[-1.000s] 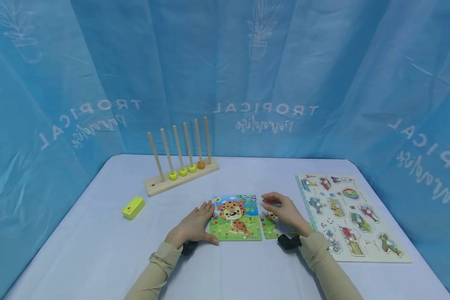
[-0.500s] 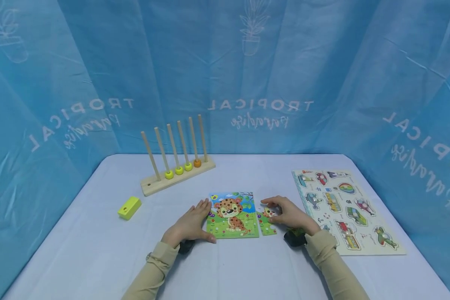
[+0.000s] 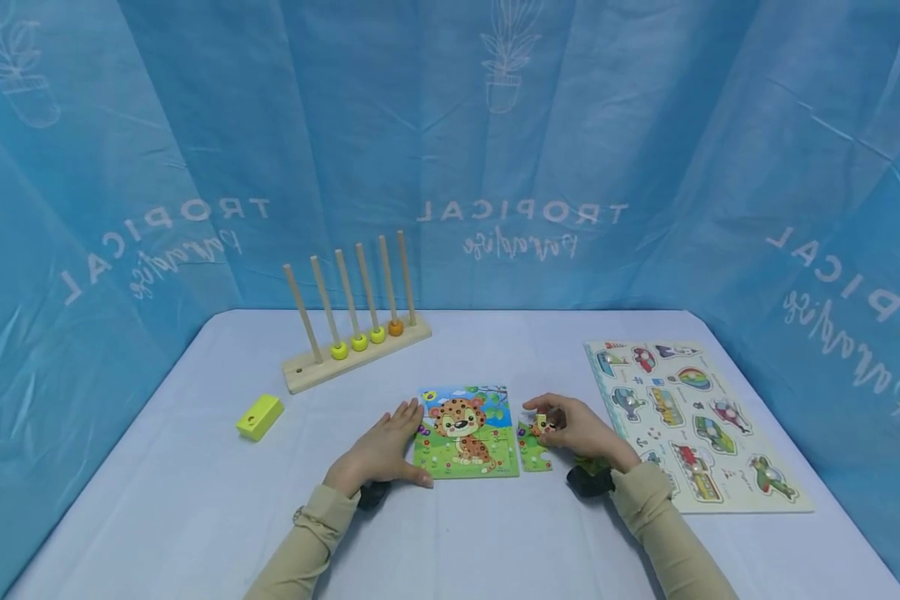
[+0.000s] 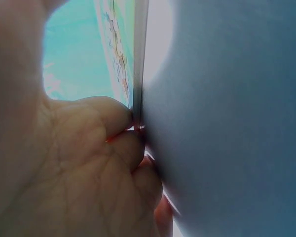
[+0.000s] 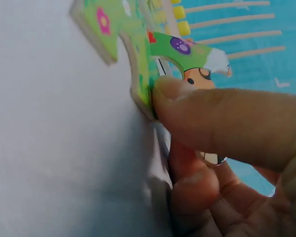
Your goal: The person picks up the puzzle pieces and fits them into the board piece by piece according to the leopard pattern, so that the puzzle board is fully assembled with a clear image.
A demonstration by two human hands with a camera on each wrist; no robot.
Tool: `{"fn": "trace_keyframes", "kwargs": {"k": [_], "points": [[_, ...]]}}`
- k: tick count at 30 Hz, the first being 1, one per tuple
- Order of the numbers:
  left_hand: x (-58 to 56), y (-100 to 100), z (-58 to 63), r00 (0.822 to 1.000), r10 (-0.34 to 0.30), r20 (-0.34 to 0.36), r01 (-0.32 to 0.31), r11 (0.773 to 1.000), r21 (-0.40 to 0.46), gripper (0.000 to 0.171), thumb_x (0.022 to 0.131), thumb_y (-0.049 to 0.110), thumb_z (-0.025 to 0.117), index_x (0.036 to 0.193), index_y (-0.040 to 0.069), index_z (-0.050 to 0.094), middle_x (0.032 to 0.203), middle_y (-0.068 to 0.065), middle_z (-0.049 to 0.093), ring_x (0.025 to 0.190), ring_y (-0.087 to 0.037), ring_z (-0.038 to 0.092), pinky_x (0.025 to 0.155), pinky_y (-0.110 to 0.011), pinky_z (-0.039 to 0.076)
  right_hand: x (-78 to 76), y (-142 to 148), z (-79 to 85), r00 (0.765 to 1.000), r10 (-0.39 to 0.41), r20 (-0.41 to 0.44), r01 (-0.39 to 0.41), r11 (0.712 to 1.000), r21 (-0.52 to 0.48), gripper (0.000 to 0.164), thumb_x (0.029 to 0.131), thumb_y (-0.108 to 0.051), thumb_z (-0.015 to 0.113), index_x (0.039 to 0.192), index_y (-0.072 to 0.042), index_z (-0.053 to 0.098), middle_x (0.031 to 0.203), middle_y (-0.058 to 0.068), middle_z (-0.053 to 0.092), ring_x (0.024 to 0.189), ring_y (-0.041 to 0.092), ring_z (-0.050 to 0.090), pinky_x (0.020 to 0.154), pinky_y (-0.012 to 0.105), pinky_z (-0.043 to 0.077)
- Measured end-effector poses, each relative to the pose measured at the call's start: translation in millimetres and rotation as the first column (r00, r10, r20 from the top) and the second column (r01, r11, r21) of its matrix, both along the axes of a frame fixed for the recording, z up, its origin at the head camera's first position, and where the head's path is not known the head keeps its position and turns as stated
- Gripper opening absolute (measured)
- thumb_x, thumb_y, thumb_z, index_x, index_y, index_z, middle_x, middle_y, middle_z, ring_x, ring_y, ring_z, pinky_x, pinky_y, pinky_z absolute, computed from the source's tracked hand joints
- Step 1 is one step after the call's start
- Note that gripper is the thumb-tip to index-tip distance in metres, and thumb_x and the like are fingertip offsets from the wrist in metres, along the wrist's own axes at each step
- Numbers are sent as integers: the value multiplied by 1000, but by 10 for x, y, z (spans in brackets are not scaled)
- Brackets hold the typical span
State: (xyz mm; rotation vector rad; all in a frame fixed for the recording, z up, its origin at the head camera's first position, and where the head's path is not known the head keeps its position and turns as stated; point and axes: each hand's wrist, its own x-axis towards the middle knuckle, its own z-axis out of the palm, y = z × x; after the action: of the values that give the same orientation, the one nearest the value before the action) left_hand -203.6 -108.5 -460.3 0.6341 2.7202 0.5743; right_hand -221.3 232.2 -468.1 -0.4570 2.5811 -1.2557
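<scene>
A square leopard jigsaw puzzle [image 3: 463, 432] lies face up in front of me, its pieces fitted together. My left hand [image 3: 378, 454] rests on the table with its fingers extended along the puzzle's left edge; the left wrist view has the fingertips at the board's side. To the right, my right hand [image 3: 587, 432] pinches a jigsaw piece [image 5: 181, 52] between thumb and fingers. That piece stands tilted up, with a purple flower and part of an orange face; the thumb covers its middle. Beside it a green jigsaw piece [image 5: 101, 24] with a pink flower lies on the table, right at the thumb tip.
A wooden peg stand [image 3: 360, 354] with several beads is at the back left, and a yellow block [image 3: 260, 417] lies nearer. At right is a vehicle knob puzzle board [image 3: 697, 425]. Something green [image 3: 591, 467] shows under my right wrist. Blue curtains [image 3: 450, 150] surround the table.
My right hand first shifted slightly right and opened a view of the pieces beside the puzzle; its piece now appears tipped up between the fingers. The left hand stays at the puzzle's edge.
</scene>
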Motion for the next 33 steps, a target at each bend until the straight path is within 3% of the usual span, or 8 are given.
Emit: {"fn": "trace_keyframes", "kwargs": {"k": [5, 9, 15, 21, 25, 33], "points": [[3, -2, 30, 1000, -7, -2, 7, 1000, 6, 117, 70, 51, 81, 153, -1, 18, 162, -18, 10, 151, -34, 10, 124, -51, 13, -34, 19, -25, 999, -13, 47, 13, 1000, -13, 14, 88, -10, 69, 102, -11, 67, 87, 3, 62, 76, 15, 51, 64, 24, 42], [5, -5, 48, 1000, -9, 0, 9, 1000, 9, 117, 70, 51, 81, 153, -1, 18, 162, -19, 10, 151, -34, 10, 124, -51, 13, -55, 34, -34, 997, 15, 80, -11, 998, -57, 9, 93, -11, 63, 102, -9, 63, 86, 2, 67, 70, 12, 53, 59, 21, 42], [3, -11, 48, 1000, -7, 0, 7, 1000, 3, 117, 70, 51, 81, 153, -1, 17, 162, -18, 10, 151, -34, 10, 124, -51, 13, -53, 22, -3, 998, 30, 54, -26, 997, -70, 12, 98, -14, 55, 108, -9, 60, 90, 7, 73, 61, 11, 46, 53, 22, 38], [13, -12, 48, 1000, -18, 3, 18, 1000, 0, 117, 71, 51, 81, 153, -1, 17, 162, -19, 11, 151, -35, 10, 124, -51, 13, -67, 2, -13, 997, -80, 24, 82, 990, -119, 23, 101, -12, 50, 117, -3, 63, 89, 12, 67, 70, 15, 54, 58, 24, 47], [14, -11, 40, 1000, -16, -1, 16, 1000, -2, 116, 71, 51, 81, 153, -1, 18, 162, -19, 11, 151, -34, 10, 124, -51, 13, -115, -55, -12, 990, -138, 39, 143, 974, -175, 26, 99, -13, 54, 121, -1, 63, 87, 13, 69, 69, 16, 58, 58, 26, 50], [14, -18, 25, 1000, -15, -12, 15, 1000, 1, 117, 70, 52, 81, 153, 0, 18, 163, -17, 11, 151, -33, 10, 124, -51, 13, -139, -469, 85, 997, -55, -52, 46, 987, -156, 23, 95, -19, 62, 111, -3, 64, 86, 16, 68, 72, 20, 59, 61, 34, 50]]}}
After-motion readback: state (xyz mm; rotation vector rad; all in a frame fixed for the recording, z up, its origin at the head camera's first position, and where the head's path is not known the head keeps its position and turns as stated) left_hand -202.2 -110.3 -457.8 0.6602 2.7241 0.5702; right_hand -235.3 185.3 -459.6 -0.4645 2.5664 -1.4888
